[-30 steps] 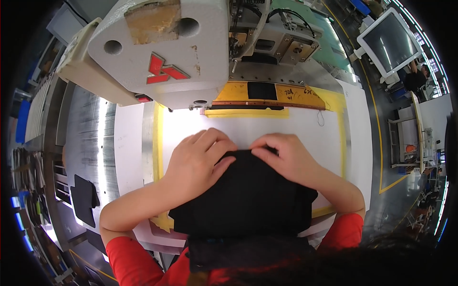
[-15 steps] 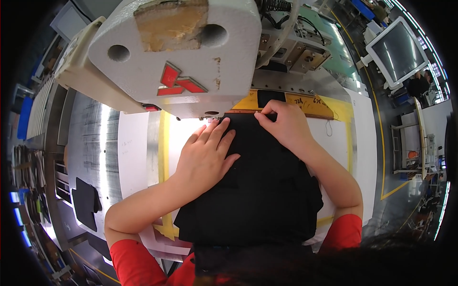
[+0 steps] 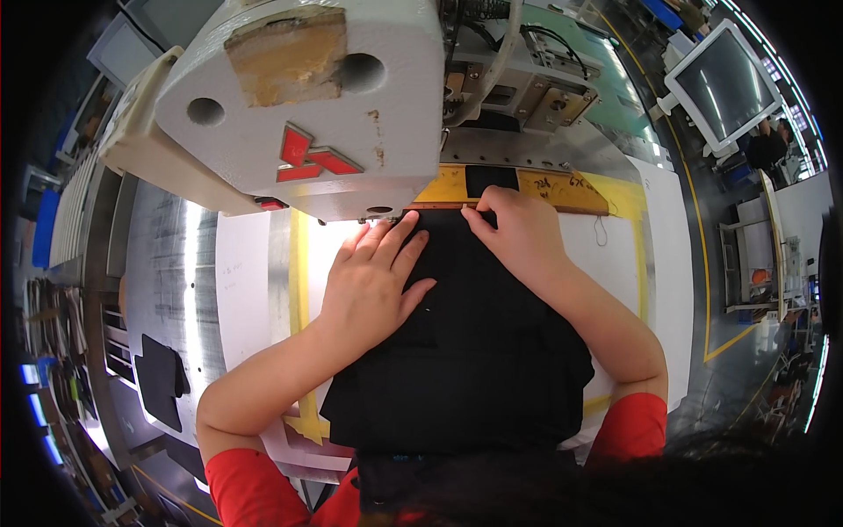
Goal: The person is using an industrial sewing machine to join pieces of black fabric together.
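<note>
A large black cloth (image 3: 474,307) lies in folds over the white work surface, its far edge reaching a yellow clamp plate (image 3: 575,191). My left hand (image 3: 373,277) rests palm down on its left side, fingers apart, the fingertips close under the grey sewing machine head (image 3: 307,114). At the cloth's far edge, along the yellow plate, my right hand (image 3: 514,228) is closed in a pinch of thumb and forefinger on the fabric. A smaller black patch (image 3: 490,181) shows on the yellow plate just beyond these fingers.
Yellow tape (image 3: 299,307) borders the white sheet under the cloth. Black cut pieces (image 3: 160,382) lie on the metal table at left. A loose thread (image 3: 601,232) hangs off the plate. A monitor (image 3: 724,86) stands at far right, with a person beyond it.
The view has shifted slightly, so the machine head appears farther left. Both hands keep nearly the same place and pose on the cloth.
</note>
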Action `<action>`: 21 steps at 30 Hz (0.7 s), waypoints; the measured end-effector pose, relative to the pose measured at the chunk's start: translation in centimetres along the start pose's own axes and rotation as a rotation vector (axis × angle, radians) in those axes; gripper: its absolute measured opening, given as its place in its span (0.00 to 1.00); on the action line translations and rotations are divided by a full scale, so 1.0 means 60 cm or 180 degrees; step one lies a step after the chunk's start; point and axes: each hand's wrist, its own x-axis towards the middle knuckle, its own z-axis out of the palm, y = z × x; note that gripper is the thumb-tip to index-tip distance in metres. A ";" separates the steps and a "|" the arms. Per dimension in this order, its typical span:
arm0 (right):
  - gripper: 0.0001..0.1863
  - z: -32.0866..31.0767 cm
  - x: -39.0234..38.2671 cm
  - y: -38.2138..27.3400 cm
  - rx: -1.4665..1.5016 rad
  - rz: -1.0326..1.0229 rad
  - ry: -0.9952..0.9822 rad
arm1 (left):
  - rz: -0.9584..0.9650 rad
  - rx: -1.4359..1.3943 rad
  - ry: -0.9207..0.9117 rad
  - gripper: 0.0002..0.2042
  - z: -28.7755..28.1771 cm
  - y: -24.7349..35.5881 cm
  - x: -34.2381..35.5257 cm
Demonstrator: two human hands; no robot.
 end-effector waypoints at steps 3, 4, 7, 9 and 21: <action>0.18 -0.010 0.005 0.016 -0.0311 -0.0088 -0.0020 | -0.0003 -0.0136 0.0027 0.27 -0.001 -0.005 0.002; 0.18 -0.015 0.005 0.023 -0.0334 -0.0071 -0.0008 | 0.0025 -0.0149 0.0033 0.27 0.000 -0.006 0.003; 0.17 -0.035 0.003 0.036 0.0002 0.0329 -0.0257 | 0.0019 -0.0154 0.0067 0.27 0.001 -0.007 0.002; 0.13 -0.056 0.006 0.034 0.0125 0.0834 -0.0639 | 0.0149 -0.0021 0.0217 0.27 0.003 -0.006 0.004; 0.33 -0.017 -0.067 -0.050 -0.0681 -0.1114 -0.0966 | 0.0049 0.0167 0.0082 0.28 -0.004 0.005 0.007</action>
